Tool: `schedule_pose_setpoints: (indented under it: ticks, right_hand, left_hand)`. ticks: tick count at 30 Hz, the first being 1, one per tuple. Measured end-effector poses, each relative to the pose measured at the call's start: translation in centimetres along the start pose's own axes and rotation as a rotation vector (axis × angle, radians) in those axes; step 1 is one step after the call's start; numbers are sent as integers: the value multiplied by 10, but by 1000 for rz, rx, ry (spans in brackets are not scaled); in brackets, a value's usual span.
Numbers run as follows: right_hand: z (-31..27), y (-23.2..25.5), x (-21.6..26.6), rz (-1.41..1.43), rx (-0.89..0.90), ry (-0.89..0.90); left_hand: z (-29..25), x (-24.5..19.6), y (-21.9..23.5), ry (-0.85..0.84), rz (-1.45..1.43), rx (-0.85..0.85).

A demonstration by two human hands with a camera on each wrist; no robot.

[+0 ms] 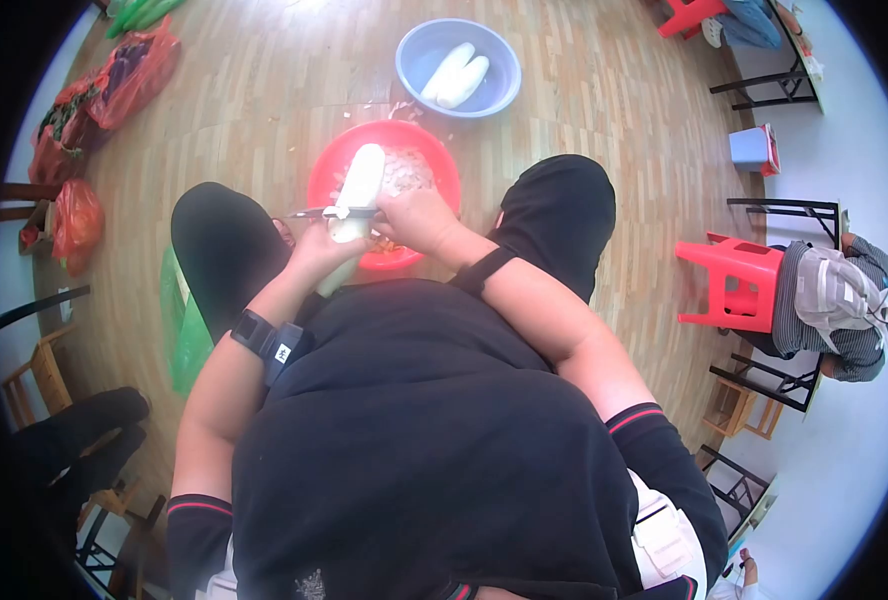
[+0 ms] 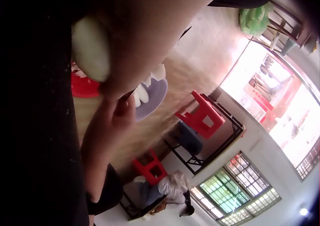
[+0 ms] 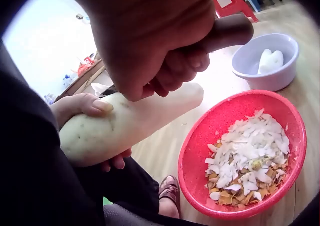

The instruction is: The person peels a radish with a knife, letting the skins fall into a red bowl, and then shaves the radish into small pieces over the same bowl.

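Observation:
My left hand [image 1: 329, 245] grips the lower end of a white radish [image 1: 364, 172], thumb on top in the right wrist view. The radish [image 3: 130, 123] is pale and tapered, its narrow end pointing away from me. Across it lies a narrow, dark peeling knife [image 1: 362, 212], held by my right hand [image 1: 416, 218] with curled fingers. A bit of white peel sits at the blade. In the right wrist view my right hand [image 3: 160, 45] hides most of the knife. Below is a red basin [image 3: 192, 151] with white and orange-brown peelings [image 3: 250, 151].
A lavender basin [image 1: 509, 85] with white radishes [image 1: 456, 75] stands on the floor beyond the red one. Red bags [image 1: 139, 75] lie at the far left, a green bag [image 1: 189, 330] by my left leg. A person sits right near a red stool [image 1: 729, 275].

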State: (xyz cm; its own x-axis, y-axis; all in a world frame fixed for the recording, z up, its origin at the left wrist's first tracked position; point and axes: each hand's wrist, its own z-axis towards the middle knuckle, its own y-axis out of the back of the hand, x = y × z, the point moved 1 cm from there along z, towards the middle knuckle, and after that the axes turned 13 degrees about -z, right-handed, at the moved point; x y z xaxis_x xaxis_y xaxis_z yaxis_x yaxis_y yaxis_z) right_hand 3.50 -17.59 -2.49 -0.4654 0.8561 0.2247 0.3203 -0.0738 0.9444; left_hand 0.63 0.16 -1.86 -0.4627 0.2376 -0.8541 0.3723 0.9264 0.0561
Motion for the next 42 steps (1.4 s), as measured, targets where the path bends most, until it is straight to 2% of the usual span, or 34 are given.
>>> schedule_pose_setpoints:
  ticks: [7, 10, 12, 15, 16, 18, 21, 25, 28, 31, 33, 40, 42]
  right_hand:
    - [-2, -5, -1, 23, -12, 47]
    - [1, -12, -6, 26, -61, 50]
    - [1, -10, -11, -15, -38, -35]
    - [0, -10, -12, 19, -63, -26]
    - [0, -8, -10, 18, -62, -25]
    - [-3, -5, -3, 22, -59, 26]
    - [-3, -4, -1, 54, -52, 30]
    - [-1, -11, -4, 49, -57, 35]
    - [1, -12, -6, -2, -125, 40]
    - [0, -11, -11, -38, -109, -3]
    - [1, -12, -15, -73, -111, -17]
    - [2, -10, -23, -100, -67, -51]
    - [3, -8, -36, -121, -63, -212]
  left_hand:
    - [7, 13, 2, 65, 32, -18]
    - [7, 15, 1, 9, 39, -9]
    - [7, 19, 0, -47, 79, -105]
    - [6, 20, -1, -98, 119, -142]
    - [6, 16, 0, -99, 118, -142]
    - [6, 6, 1, -26, 122, 6]
    - [4, 0, 1, -9, 216, -25]
    - [3, 5, 0, -86, 167, -29]
    - [3, 5, 0, -115, 124, -40]
    - [4, 9, 0, -91, 77, -12]
    - [4, 10, 1, -69, 110, -65]
    - [5, 17, 1, -31, 102, -86]
    - [5, 18, 2, -95, 184, -104]
